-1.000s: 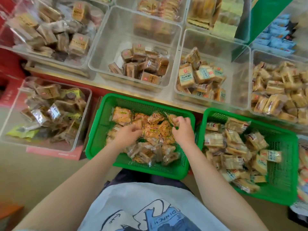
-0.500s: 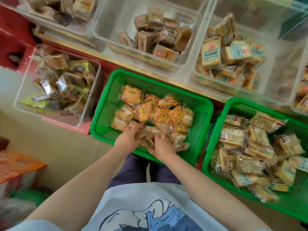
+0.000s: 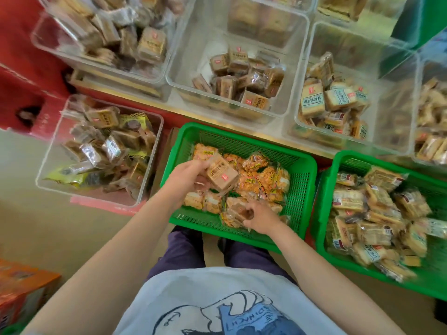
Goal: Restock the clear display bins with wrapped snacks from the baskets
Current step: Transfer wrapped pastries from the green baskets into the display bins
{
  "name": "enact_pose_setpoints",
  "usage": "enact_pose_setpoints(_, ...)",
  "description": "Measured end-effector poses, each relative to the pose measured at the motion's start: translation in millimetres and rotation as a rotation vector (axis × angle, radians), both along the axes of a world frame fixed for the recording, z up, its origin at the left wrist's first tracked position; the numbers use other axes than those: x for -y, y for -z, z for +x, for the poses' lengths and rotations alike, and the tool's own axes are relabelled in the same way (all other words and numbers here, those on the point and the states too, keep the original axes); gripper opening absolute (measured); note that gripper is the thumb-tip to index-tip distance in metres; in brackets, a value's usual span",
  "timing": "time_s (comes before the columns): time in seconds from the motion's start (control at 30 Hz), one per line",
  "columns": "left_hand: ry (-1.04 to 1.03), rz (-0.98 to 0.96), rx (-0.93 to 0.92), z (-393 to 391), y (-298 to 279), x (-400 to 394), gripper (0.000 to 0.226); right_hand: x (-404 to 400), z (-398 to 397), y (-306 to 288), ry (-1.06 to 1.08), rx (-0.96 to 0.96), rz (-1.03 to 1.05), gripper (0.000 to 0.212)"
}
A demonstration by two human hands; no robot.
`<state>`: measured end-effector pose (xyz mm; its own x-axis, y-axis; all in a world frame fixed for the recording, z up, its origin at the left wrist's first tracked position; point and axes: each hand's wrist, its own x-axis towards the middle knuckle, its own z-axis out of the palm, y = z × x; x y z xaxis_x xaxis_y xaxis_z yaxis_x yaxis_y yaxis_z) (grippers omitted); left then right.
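Note:
A green basket (image 3: 300,165) in front of me holds several orange wrapped snacks (image 3: 263,175). My left hand (image 3: 187,177) holds a brown wrapped snack (image 3: 221,174) raised above the basket's left side. My right hand (image 3: 260,216) is down in the basket's near part, its fingers curled round another brownish wrapped snack (image 3: 238,210). Behind the basket stands a clear display bin (image 3: 294,44) partly filled with brown wrapped snacks (image 3: 242,76). A second green basket (image 3: 325,189) at the right is piled with pale wrapped snacks (image 3: 372,213).
A clear bin (image 3: 154,155) of mixed snacks sits on a red stand at the left. More clear bins line the shelf: one at upper left (image 3: 41,42), one at right with pale packs (image 3: 391,97). An orange box (image 3: 21,291) stands at the lower left floor.
My left hand has lifted a brown wrapped snack out of the pile. My right hand has shifted right within the basket and taken hold of another pack. The view has tilted down and left.

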<state>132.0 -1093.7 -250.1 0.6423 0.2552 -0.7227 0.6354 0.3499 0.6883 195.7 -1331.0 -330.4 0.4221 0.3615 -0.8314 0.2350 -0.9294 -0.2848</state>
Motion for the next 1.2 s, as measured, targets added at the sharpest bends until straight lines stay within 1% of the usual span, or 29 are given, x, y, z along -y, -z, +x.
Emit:
enact_pose_setpoints(0.03, 0.05, 0.03, 0.023, -0.1, -7.5, -7.9, 0.023, -7.6, -2.2, -8.2, 0.019, 0.039, -0.019, 0.03)
enact_pose_setpoints(0.07, 0.096, 0.063, 0.047, 0.0, -15.6, -17.8, 0.023, -20.2, -2.0, -20.0, 0.084, 0.089, -0.002, 0.029)
enact_pose_setpoints(0.1, 0.133, 0.089, 0.068, -0.1, -21.3, -24.8, 0.023, -32.9, -0.6, -34.3, 0.219, 0.126, 0.065, 0.032)
enact_pose_setpoints(0.13, 0.154, 0.101, 0.088, -0.5, -25.9, -31.5, 0.024, -48.1, 1.8, -52.7, 0.424, 0.134, 0.164, 0.037)
enact_pose_setpoints(0.17, 0.163, 0.106, 0.111, -0.6, -32.0, -38.0, 0.023, -64.0, 4.5, -71.5, 0.658, 0.077, 0.284, 0.041)
enact_pose_setpoints(0.2, 0.164, 0.102, 0.132, -0.6, -37.9, -43.4, 0.022, -78.7, 7.3, -91.3, 0.854, -0.058, 0.417, 0.044)
enact_pose_setpoints(0.23, 0.162, 0.095, 0.15, 0.7, -43.6, -47.9, 0.02, -91.4, 10.2, -108.4, 0.971, -0.207, 0.544, 0.044)
enact_pose_setpoints(0.27, 0.163, 0.088, 0.168, 3.5, -49.8, -51.3, 0.02, -102.0, 12.4, -123.2, 0.977, -0.294, 0.635, 0.042)
enact_pose_setpoints(0.3, 0.165, 0.091, 0.19, 7.7, -56.1, -53.9, 0.02, -111.5, 14.4, -134.7, 0.909, -0.302, 0.666, 0.037)
enact_pose_setpoints(0.37, 0.154, 0.159, 0.221, 18.2, -64.3, -59.8, 0.021, -126.3, 19.1, -148.3, 0.797, -0.157, 0.633, 0.032)
enact_pose_setpoints(0.4, 0.135, 0.237, 0.217, 23.7, -64.5, -64.6, 0.023, -132.1, 25.0, -151.7, 0.799, -0.066, 0.611, 0.031)
enact_pose_setpoints(0.43, 0.129, 0.357, 0.208, 29.0, -63.4, -70.8, 0.027, -136.2, 32.1, -154.0, 0.838, 0.006, 0.603, 0.031)
enact_pose_setpoints(0.47, 0.161, 0.518, 0.201, 34.1, -60.6, -78.8, 0.036, -139.8, 40.8, -157.6, 0.896, 0.053, 0.611, 0.031)
enact_pose_setpoints(0.53, 0.322, 0.844, 0.231, 42.3, -55.7, -94.3, 0.054, -147.7, 63.4, -167.2, 0.994, 0.12, 0.662, 0.029)
enact_pose_setpoints(0.57, 0.406, 0.968, 0.264, 46.9, -53.1, -100.8, 0.062, -154.1, 75.9, -171.5, 1.007, 0.155, 0.683, 0.027)
enact_pose_setpoints(0.6, 0.484, 1.064, 0.288, 52.1, -50.2, -106.1, 0.068, -162.9, 87.6, -176.3, 1.007, 0.18, 0.699, 0.024)
enact_pose_setpoints(0.67, 0.629, 1.18, 0.285, 63.6, -42.1, -112.0, 0.077, -184.6, 109.2, -179.3, 0.992, 0.205, 0.71, 0.017)
enact_pose_setpoints(0.7, 0.702, 1.208, 0.257, 68.7, -38.6, -113.1, 0.079, -195.2, 119.0, -176.6, 0.993, 0.207, 0.704, 0.021)
enact_pose_setpoints(0.77, 0.85, 1.238, 0.166, 74.4, -30.1, -115.5, 0.083, -210.9, 134.7, -163.7, 1.047, 0.19, 0.654, 0.032)
enact_pose_setpoints(0.83, 0.933, 1.266, 0.119, 73.7, -21.3, -116.2, 0.087, -213.2, 143.1, -152.0, 1.14, 0.155, 0.571, 0.04)
enact_pose_setpoints(0.9, 0.94, 1.292, 0.122, 70.0, -16.6, -115.1, 0.089, -205.7, 138.8, -151.4, 1.216, 0.179, 0.575, 0.037)
enact_pose_setpoints(1.0, 0.861, 1.282, 0.178, 65.4, -15.5, -107.6, 0.083, -181.0, 107.7, -155.6, 1.179, 0.284, 0.657, 0.023)
enact_pose_setpoints(1.03, 0.814, 1.232, 0.203, 62.3, -14.8, -102.4, 0.078, -169.3, 91.9, -152.8, 1.143, 0.291, 0.647, 0.02)
enact_pose_setpoints(1.1, 0.753, 1.008, 0.212, 52.6, -10.7, -89.2, 0.067, -143.2, 58.4, -131.0, 1.043, 0.258, 0.529, 0.018)
enact_pose_setpoints(1.17, 0.792, 0.755, 0.175, 37.5, -2.5, -73.3, 0.054, -114.0, 29.7, -89.6, 0.875, 0.215, 0.297, 0.022)
enact_pose_setpoints(1.2, 0.826, 0.675, 0.159, 28.9, 2.7, -65.3, 0.048, -99.6, 16.6, -69.2, 0.784, 0.184, 0.177, 0.025)
